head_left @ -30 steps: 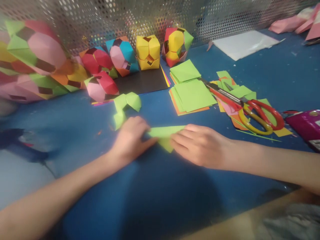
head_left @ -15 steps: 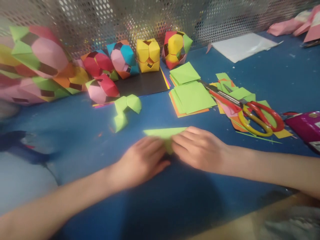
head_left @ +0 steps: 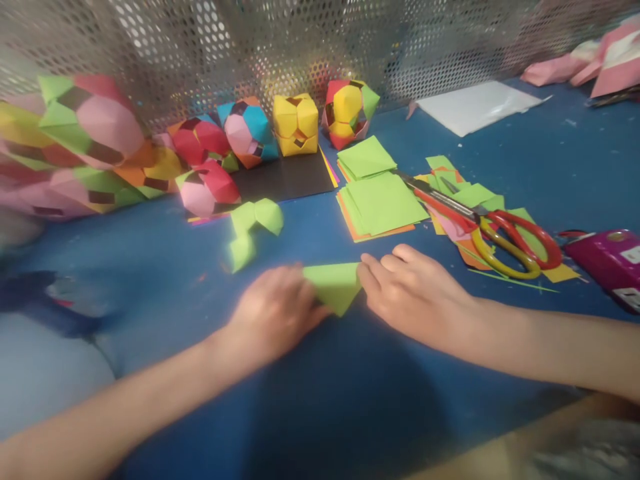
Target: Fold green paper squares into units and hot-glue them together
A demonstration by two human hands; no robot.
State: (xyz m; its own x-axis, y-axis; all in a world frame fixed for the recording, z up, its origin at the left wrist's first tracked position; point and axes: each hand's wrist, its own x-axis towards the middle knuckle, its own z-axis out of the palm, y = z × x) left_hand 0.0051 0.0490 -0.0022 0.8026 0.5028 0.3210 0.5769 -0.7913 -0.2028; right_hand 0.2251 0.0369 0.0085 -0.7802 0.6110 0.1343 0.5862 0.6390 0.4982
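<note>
A green paper (head_left: 334, 285), folded into a triangle with its point toward me, lies between my hands on the blue table. My left hand (head_left: 277, 303) grips the triangle's left corner, fingers closed and partly blurred. At the other corner, my right hand (head_left: 413, 283) pinches the edge with curled fingers. Just beyond my left hand sits a green folded paper piece (head_left: 254, 223) made of joined rounded units. Behind the triangle rests a stack of green and orange paper squares (head_left: 383, 203).
Red and yellow-handled scissors (head_left: 485, 230) lie over paper scraps (head_left: 467, 190) at right, beside a purple object (head_left: 605, 260). Folded paper balls (head_left: 295, 123) line the perforated metal panel (head_left: 280, 40). At left is a blurred dark blue tool (head_left: 50, 303). A white sheet (head_left: 475, 107) lies at the back.
My hands have moved apart along the green paper, so more of the triangle shows between them. The right hand now pinches its right corner. The view has tilted slightly upward.
</note>
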